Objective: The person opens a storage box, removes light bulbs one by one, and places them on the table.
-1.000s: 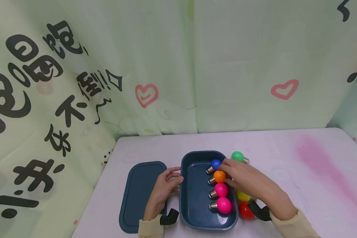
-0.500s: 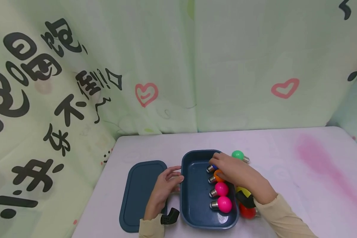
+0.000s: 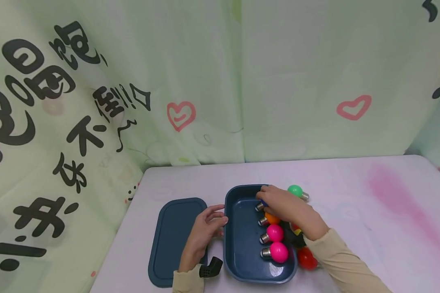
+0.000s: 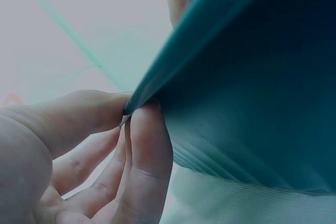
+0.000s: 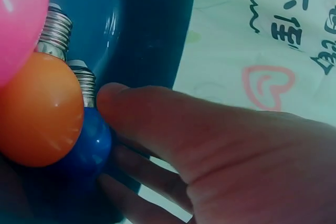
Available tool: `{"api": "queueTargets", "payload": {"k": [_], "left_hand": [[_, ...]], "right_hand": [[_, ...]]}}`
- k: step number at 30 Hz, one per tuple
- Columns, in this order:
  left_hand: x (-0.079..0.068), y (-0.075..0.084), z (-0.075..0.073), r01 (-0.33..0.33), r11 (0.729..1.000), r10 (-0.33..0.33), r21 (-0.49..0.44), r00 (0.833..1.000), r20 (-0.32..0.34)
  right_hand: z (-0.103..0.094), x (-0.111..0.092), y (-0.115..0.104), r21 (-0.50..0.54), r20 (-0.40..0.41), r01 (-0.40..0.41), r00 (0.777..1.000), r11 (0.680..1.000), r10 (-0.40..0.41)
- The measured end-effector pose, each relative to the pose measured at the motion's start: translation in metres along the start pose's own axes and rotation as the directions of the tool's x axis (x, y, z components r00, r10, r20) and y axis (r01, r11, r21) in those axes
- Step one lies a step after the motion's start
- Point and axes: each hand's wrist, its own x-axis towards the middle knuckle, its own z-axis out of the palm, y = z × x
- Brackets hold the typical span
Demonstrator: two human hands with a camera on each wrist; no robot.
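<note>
A dark blue plastic box (image 3: 242, 248) stands on the table. My left hand (image 3: 202, 228) pinches its left rim; thumb (image 4: 105, 109) and forefinger (image 4: 149, 145) meet at the edge in the left wrist view. Inside lies a row of bulbs with metal screw bases: blue (image 5: 94, 142), orange (image 5: 44, 111), and two pink ones (image 3: 275, 232). My right hand (image 3: 287, 205) reaches over the box's far right wall, fingers loosely bent. In the right wrist view its fingertips lie along one side of the blue bulb, the thumb (image 5: 136, 103) beside the screw base.
A matching flat lid (image 3: 176, 244) lies left of the box. Outside its right side are a green bulb (image 3: 295, 190), a red bulb (image 3: 307, 259) and another red and a yellow piece partly hidden under the right wrist. A printed curtain (image 3: 278, 101) hangs behind the table.
My right hand has moved up and left from over the orange bulb to the blue bulb, covering most of it in the head view. My left hand stays at the box rim.
</note>
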Motion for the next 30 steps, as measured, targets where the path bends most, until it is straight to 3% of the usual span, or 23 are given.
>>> {"api": "queueTargets", "payload": {"k": [22, 30], "left_hand": [[-0.003, -0.001, 0.0, 0.0, 1.0, 0.0, -0.009, 1.0, 0.002], [-0.001, 0.001, -0.001, 0.003, 1.0, -0.003, -0.008, 1.0, -0.005]], "right_hand": [[0.012, 0.016, 0.0, 0.007, -0.016, -0.015, 1.0, 1.0, 0.015], [0.011, 0.014, 0.001, 0.008, 0.012, -0.024, 1.0, 1.0, 0.024]]}}
